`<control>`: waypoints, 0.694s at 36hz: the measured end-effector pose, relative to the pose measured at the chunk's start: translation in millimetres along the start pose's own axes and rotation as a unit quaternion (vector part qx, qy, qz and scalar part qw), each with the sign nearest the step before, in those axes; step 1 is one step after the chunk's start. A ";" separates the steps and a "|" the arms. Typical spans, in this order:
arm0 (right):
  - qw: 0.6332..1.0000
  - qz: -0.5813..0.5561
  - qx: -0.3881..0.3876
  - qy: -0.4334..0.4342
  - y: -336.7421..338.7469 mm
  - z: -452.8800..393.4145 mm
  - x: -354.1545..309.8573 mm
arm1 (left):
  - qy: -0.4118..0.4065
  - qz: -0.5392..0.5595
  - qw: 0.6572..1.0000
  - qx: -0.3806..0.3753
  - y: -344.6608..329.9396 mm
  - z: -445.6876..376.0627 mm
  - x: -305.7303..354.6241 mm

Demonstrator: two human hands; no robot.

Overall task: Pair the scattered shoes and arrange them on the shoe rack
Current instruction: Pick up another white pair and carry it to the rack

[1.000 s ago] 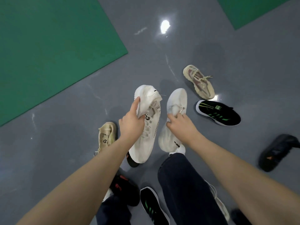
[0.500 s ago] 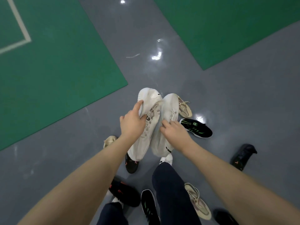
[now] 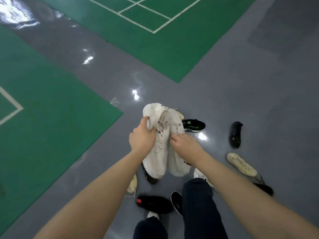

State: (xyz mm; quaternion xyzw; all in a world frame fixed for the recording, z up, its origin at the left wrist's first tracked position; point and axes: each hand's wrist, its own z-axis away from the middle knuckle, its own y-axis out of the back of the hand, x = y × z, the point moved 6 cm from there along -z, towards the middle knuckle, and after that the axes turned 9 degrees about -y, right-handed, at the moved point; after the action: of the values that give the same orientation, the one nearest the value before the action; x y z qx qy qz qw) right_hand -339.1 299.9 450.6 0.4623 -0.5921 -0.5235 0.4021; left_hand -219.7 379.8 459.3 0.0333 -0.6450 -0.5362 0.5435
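While both arms reach forward in the head view, the two white shoes are held side by side above the grey floor (image 3: pixel 224 87), flanks touching, long axes running away from the person with the heels far and the toes pointing back toward the legs. The left hand (image 3: pixel 142 138) grips the left white shoe (image 3: pixel 158 152) near its collar, thumb and fingers (image 3: pixel 145 120) curled over the upper. The right hand (image 3: pixel 185 146) lies on the right white shoe (image 3: pixel 177 165) at the laces, fingers curled into the upper; how firmly it holds cannot be told. Each shoe thus sits directly under its own hand, neither hand nearer than the other.

Both shoes are soft knit, off-white, with pale laces and a small dark printed tag on the left one; they match, so the pairing step appears done. No shoe rack is visible in this view, so the carry to it is judged the coming move, and its direction cannot be told.

Scattered on the floor: a black shoe with green stripes (image 3: pixel 194 125) just beyond the pair, a black shoe (image 3: pixel 235 134) to the right, a beige shoe sole-up (image 3: pixel 241 164), and a black shoe with a red tab (image 3: pixel 153 204) near the person's legs.
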 end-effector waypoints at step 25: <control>0.913 -0.126 0.004 -0.387 111.1 324.5 65.9 | -0.179 -0.016 0.978 -0.109 -131.8 231.2 188.3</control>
State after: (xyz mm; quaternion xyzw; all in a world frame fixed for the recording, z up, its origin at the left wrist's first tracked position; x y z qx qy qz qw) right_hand -681.1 319.3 518.6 0.2956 -0.6403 -0.7055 0.0700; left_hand -537.9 357.7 527.0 -0.1126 -0.6691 -0.6089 0.4110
